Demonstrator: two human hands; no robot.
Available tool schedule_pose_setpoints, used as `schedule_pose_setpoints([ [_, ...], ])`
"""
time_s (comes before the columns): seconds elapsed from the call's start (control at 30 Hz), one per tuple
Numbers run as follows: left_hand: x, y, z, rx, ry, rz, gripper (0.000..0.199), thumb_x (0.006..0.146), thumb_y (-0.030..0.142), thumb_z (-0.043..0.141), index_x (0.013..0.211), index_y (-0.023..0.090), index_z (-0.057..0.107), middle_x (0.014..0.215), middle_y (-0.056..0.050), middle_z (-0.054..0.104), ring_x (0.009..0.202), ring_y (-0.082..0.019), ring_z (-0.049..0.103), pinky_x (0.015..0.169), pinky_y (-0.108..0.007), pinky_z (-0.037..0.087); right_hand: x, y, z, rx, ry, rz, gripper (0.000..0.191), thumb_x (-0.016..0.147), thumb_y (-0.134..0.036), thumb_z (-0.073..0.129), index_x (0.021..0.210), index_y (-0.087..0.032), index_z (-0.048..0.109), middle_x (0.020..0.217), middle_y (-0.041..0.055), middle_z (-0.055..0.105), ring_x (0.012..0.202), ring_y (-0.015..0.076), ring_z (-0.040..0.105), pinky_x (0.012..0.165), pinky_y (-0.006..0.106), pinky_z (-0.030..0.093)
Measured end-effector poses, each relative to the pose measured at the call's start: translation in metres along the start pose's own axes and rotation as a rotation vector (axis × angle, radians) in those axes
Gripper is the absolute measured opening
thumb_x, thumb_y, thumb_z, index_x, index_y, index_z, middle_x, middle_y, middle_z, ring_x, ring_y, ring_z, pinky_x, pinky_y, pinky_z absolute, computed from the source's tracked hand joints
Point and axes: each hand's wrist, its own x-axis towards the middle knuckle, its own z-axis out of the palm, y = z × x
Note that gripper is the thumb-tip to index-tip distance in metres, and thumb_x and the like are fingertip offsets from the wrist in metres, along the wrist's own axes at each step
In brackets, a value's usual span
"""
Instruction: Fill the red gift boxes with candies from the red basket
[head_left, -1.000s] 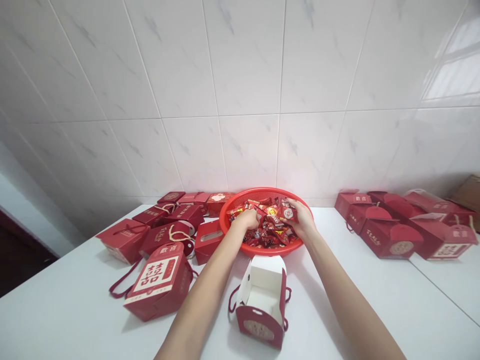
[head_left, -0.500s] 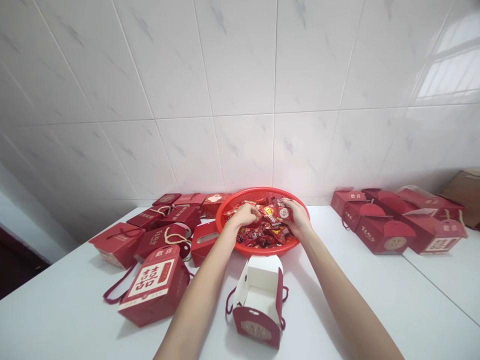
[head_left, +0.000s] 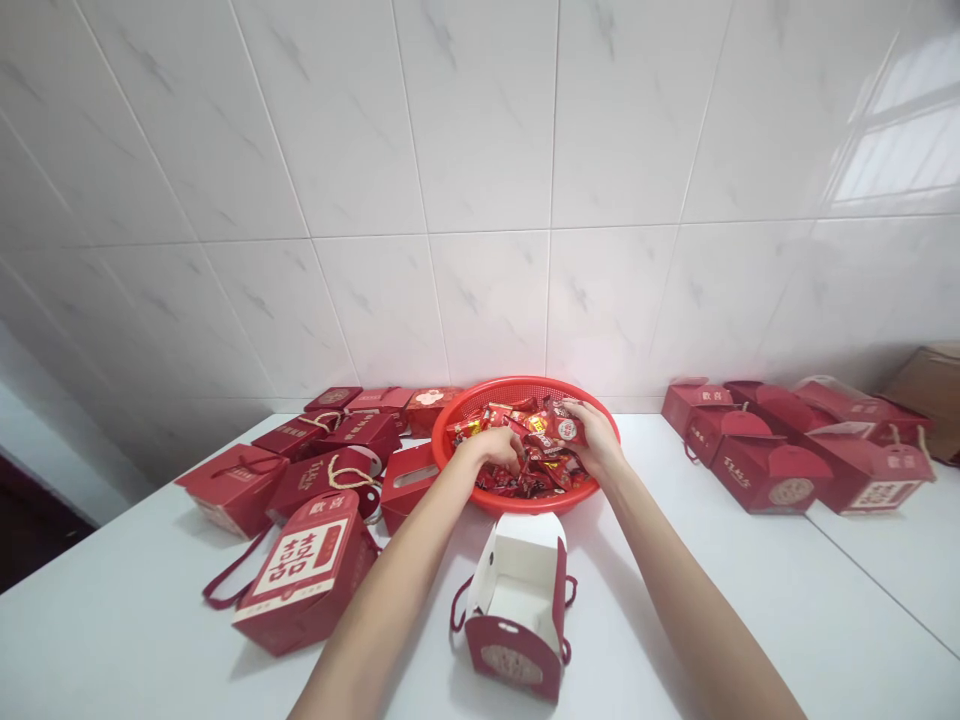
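A red plastic basket (head_left: pixel 448 410) by the wall holds a heap of red-wrapped sweets (head_left: pixel 536 483). My left hand (head_left: pixel 501 449) reaches over its left side, fingers curled down among the wrappers; whatever they pinch is hidden. At the right side of the basket, my right hand (head_left: pixel 598 438) is closed around red candy packets (head_left: pixel 564 424), one showing a round pale emblem. Between my forearms stands a small red gift box (head_left: pixel 512 664) with its top open, a white inside and dark red cord handles. No sweets show inside it.
Several closed red gift boxes (head_left: pixel 304 570) with cord handles cluster on the left of the white table (head_left: pixel 637 610). More red boxes (head_left: pixel 776 470) sit at the right, beside a brown carton (head_left: pixel 930 395). Behind is a tiled wall (head_left: pixel 487 180).
My left hand has moved slightly right and down, deeper into the sweets. My right hand stays almost where it was, still on the packets. The open box has not moved.
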Motion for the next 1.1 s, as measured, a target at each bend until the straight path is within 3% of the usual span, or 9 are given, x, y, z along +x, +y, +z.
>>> schedule_pose_setpoints([
  [0.13, -0.007, 0.008, -0.002, -0.037, -0.002, -0.013, 0.010, 0.057, 0.011, 0.071, 0.063, 0.018, 0.075, 0.067, -0.003, 0.073, 0.072, -0.022, 0.068, 0.065, -0.026, 0.050, -0.001, 0.000, 0.000, 0.004, -0.005, 0.002, 0.023, 0.059, -0.031, 0.073, 0.079, -0.022, 0.068, 0.081, -0.0009, 0.070, 0.069, 0.0167, 0.062, 0.047, 0.024, 0.045],
  [0.2, -0.008, 0.010, -0.004, -0.105, 0.097, 0.043, 0.014, 0.065, 0.012, 0.064, 0.071, 0.017, 0.076, 0.075, -0.004, 0.075, 0.079, -0.021, 0.068, 0.070, -0.026, 0.051, -0.001, 0.000, 0.001, 0.017, -0.016, -0.001, 0.023, 0.060, -0.032, 0.073, 0.080, -0.021, 0.069, 0.079, -0.0007, 0.070, 0.067, 0.0164, 0.061, 0.046, 0.024, 0.045],
  [0.33, -0.004, 0.012, -0.009, -0.450, 0.417, 0.238, 0.014, 0.070, 0.020, 0.065, 0.076, 0.015, 0.076, 0.081, -0.006, 0.077, 0.083, -0.022, 0.069, 0.077, -0.029, 0.051, -0.001, 0.000, 0.001, 0.035, -0.011, -0.004, 0.023, 0.060, -0.033, 0.072, 0.079, -0.021, 0.068, 0.076, -0.0018, 0.068, 0.065, 0.0157, 0.060, 0.044, 0.023, 0.045],
  [0.5, -0.001, 0.012, -0.012, -0.751, 0.530, 0.372, 0.020, 0.063, 0.032, 0.078, 0.072, 0.015, 0.075, 0.076, -0.006, 0.075, 0.075, -0.021, 0.067, 0.076, -0.032, 0.051, -0.002, -0.001, 0.001, 0.011, -0.027, -0.006, 0.024, 0.060, -0.030, 0.074, 0.081, -0.021, 0.067, 0.078, -0.0008, 0.070, 0.064, 0.0157, 0.061, 0.045, 0.023, 0.046],
  [0.67, -0.003, 0.015, -0.011, -0.922, 0.500, 0.428, 0.037, 0.056, 0.041, 0.085, 0.080, 0.015, 0.075, 0.081, -0.006, 0.076, 0.075, -0.020, 0.067, 0.080, -0.035, 0.053, -0.005, -0.001, 0.000, -0.055, -0.142, -0.025, 0.032, 0.055, -0.027, 0.081, 0.083, -0.021, 0.066, 0.075, -0.0010, 0.070, 0.060, 0.0151, 0.060, 0.045, 0.025, 0.047],
  [0.83, -0.008, 0.018, -0.011, -0.878, 0.429, 0.454, 0.038, 0.058, 0.038, 0.086, 0.087, 0.015, 0.075, 0.090, -0.007, 0.076, 0.085, -0.022, 0.068, 0.083, -0.036, 0.053, -0.006, 0.001, -0.001, -0.062, -0.232, -0.051, 0.038, 0.056, -0.031, 0.084, 0.087, -0.019, 0.065, 0.069, -0.0009, 0.068, 0.054, 0.0142, 0.058, 0.042, 0.024, 0.044],
  [1.0, -0.011, 0.020, -0.010, -0.812, 0.362, 0.522, 0.033, 0.068, 0.042, 0.080, 0.085, 0.014, 0.074, 0.085, -0.006, 0.075, 0.084, -0.021, 0.067, 0.083, -0.034, 0.052, -0.005, 0.002, -0.002, -0.054, -0.221, -0.058, 0.039, 0.054, -0.031, 0.084, 0.086, -0.019, 0.065, 0.068, -0.0006, 0.068, 0.053, 0.0141, 0.057, 0.040, 0.024, 0.043],
  [1.1, -0.013, 0.020, -0.011, -0.776, 0.381, 0.536, 0.034, 0.069, 0.046, 0.078, 0.080, 0.014, 0.073, 0.080, -0.005, 0.073, 0.079, -0.020, 0.066, 0.079, -0.033, 0.051, -0.004, 0.002, -0.001, -0.054, -0.197, -0.059, 0.037, 0.054, -0.031, 0.084, 0.084, -0.019, 0.066, 0.068, -0.0002, 0.068, 0.053, 0.0144, 0.057, 0.040, 0.024, 0.043],
])
